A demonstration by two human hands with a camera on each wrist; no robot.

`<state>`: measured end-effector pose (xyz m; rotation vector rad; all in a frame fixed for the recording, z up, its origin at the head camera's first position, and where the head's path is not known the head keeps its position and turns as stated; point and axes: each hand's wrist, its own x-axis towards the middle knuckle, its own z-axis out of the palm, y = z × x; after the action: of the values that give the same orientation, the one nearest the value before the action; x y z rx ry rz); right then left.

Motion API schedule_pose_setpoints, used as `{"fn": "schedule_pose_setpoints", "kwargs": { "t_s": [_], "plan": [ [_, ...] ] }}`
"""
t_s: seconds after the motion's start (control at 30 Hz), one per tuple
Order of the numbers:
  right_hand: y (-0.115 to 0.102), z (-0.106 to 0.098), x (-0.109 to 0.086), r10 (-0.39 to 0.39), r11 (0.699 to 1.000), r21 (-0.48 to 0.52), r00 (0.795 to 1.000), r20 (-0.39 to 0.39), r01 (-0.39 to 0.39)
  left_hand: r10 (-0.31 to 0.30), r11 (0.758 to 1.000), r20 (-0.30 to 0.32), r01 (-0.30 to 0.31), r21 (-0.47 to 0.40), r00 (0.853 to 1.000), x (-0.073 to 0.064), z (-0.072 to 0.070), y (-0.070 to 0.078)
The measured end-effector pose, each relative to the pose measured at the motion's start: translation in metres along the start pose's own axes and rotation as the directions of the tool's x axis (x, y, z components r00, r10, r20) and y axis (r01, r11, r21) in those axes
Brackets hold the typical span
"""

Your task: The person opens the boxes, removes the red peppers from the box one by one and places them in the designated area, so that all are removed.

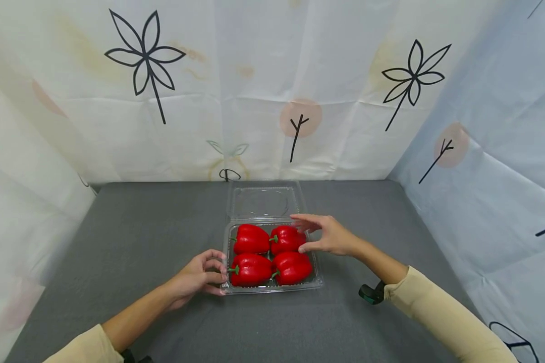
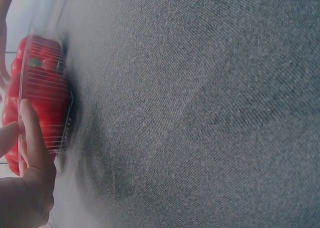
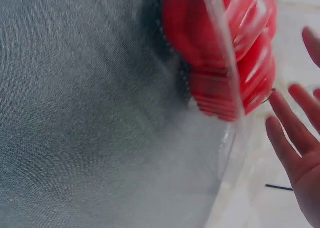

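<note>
A clear plastic clamshell container stands in the middle of the table with its lid folded back, away from me. Several red bell peppers lie inside in two rows, among them a back left pepper and a front right pepper. My left hand pinches the container's left rim, thumb inside and fingers outside in the left wrist view. Over the back right pepper hovers my right hand, fingers spread and holding nothing; the right wrist view shows those fingers apart from the peppers.
A grey cloth covers the table. White curtains with printed leaves and trees rise behind it and on both sides. A dark band with a device sits on the right wrist.
</note>
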<state>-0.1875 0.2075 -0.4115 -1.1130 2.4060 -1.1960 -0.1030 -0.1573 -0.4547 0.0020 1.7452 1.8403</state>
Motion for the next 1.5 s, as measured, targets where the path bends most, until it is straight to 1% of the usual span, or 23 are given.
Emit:
{"fn": "schedule_pose_setpoints", "kwargs": {
  "t_s": [0.07,0.13,0.27,0.4,0.53,0.73,0.83,0.9,1.07,1.17,1.3,1.5],
  "plan": [
    [-0.004,0.0,-0.002,-0.011,0.999,0.037,0.998,0.069,0.008,0.0,1.0,0.003,0.0,0.003,1.0,0.001,-0.001,0.0],
    [-0.008,0.001,-0.003,-0.008,0.998,0.056,0.991,0.134,0.0,0.0,1.0,0.004,0.0,0.005,1.0,0.001,-0.001,0.0],
    [-0.012,0.005,-0.003,0.004,0.999,0.041,0.974,0.229,-0.014,-0.003,1.0,0.005,0.003,0.003,1.0,0.002,-0.002,-0.001],
    [-0.014,0.008,0.0,0.025,1.0,0.011,0.962,0.271,-0.029,-0.004,1.0,0.006,0.004,-0.001,1.0,0.002,-0.001,-0.001],
    [-0.014,0.009,0.002,0.057,0.998,-0.001,0.951,0.303,-0.06,-0.006,1.0,0.005,0.006,0.005,1.0,0.002,-0.001,-0.002],
    [-0.017,0.01,0.005,0.096,0.995,-0.02,0.927,0.361,-0.096,-0.01,1.0,0.003,0.01,0.005,1.0,0.001,-0.001,0.0],
    [-0.017,0.015,0.007,0.089,0.996,-0.038,0.921,0.38,-0.081,-0.009,1.0,0.004,0.009,0.003,1.0,0.0,0.0,0.0],
    [-0.017,0.018,0.008,0.079,0.996,-0.057,0.92,0.383,-0.062,-0.007,1.0,0.005,0.007,0.003,1.0,0.0,0.0,0.001],
    [-0.017,0.022,0.01,0.057,0.994,-0.112,0.924,0.378,-0.015,-0.007,1.0,0.005,0.007,0.002,1.0,0.0,0.001,0.001],
    [-0.017,0.024,0.011,0.054,0.991,-0.135,0.926,0.373,-0.003,-0.011,1.0,0.005,0.011,0.0,1.0,0.0,0.001,0.0],
    [-0.019,0.025,0.011,0.06,0.989,-0.146,0.929,0.364,-0.007,-0.017,1.0,0.002,0.017,-0.006,1.0,0.0,0.001,0.0],
    [-0.019,0.028,0.011,0.055,0.989,-0.149,0.934,0.352,-0.002,-0.004,1.0,0.008,0.004,-0.015,1.0,0.0,0.001,0.0]
  ]
}}
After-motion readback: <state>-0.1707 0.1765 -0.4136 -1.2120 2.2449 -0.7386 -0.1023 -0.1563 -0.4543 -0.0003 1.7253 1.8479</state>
